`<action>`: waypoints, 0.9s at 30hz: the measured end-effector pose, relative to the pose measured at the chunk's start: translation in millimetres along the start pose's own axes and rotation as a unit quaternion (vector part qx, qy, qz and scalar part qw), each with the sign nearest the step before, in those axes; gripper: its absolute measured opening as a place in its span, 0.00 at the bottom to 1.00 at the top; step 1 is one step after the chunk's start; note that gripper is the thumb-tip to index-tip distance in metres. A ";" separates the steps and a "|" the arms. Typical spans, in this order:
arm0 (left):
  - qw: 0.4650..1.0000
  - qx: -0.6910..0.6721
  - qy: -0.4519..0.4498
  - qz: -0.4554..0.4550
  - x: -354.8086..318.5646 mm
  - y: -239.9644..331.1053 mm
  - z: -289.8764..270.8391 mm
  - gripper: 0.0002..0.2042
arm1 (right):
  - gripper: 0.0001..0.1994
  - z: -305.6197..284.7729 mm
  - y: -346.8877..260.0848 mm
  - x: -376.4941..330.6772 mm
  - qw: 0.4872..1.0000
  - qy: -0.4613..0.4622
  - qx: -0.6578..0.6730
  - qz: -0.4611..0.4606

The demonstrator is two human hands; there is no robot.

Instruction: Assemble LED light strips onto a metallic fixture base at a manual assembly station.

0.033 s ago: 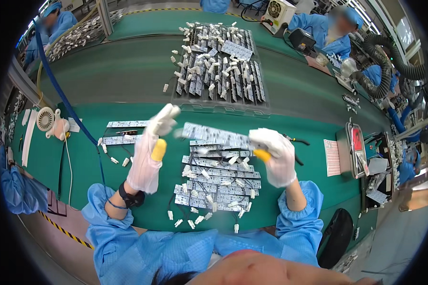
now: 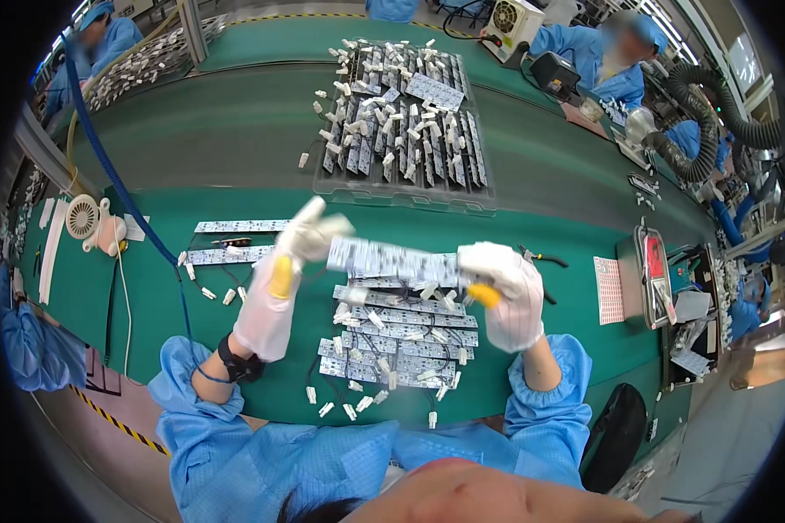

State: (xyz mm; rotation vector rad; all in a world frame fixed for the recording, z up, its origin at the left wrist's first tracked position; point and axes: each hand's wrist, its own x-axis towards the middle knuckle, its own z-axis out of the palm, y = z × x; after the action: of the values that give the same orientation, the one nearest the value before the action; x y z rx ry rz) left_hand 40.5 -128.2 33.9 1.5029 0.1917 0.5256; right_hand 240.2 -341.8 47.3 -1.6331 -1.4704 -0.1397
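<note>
Both my hands wear white gloves with yellow fingertip covers. Between them I hold a long narrow circuit strip [image 2: 392, 260] with white connectors, lifted above the green bench. My left hand [image 2: 283, 279] pinches its left end and my right hand [image 2: 501, 292] grips its right end. Directly below lies a stack of similar strips [image 2: 397, 340] with short wires and white plugs. Loose white connectors [image 2: 349, 405] lie along the near edge of the stack.
Two more strips [image 2: 235, 240] lie to the left near a small white fan [image 2: 87, 218]. A clear tray [image 2: 323, 179] full of strips sits on the conveyor beyond. Cutting pliers [image 2: 541, 257] and a red-topped device [image 2: 650, 270] are at right. Other workers in blue sit around.
</note>
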 end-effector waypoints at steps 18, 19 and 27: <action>0.947 0.293 -0.102 -0.080 -5.1 -21.7 -12.1 0.16 | 0.54 15.7 -9.4 24.3 0.975 0.054 0.213 0.030; 0.938 0.328 -0.111 0.005 -4.0 -23.6 -12.8 0.15 | 0.58 4.0 -17.7 27.2 0.939 0.045 0.340 0.021; 0.920 0.372 -0.042 0.118 -6.6 2.4 -12.2 0.18 | 0.54 -63.7 -39.1 47.3 0.935 0.071 0.347 -0.007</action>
State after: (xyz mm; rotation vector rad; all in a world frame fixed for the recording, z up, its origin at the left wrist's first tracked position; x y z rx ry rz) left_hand 28.9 -120.2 34.0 2.3094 0.1480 0.6133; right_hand 250.5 -354.1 134.3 -1.0112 -1.2262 0.2316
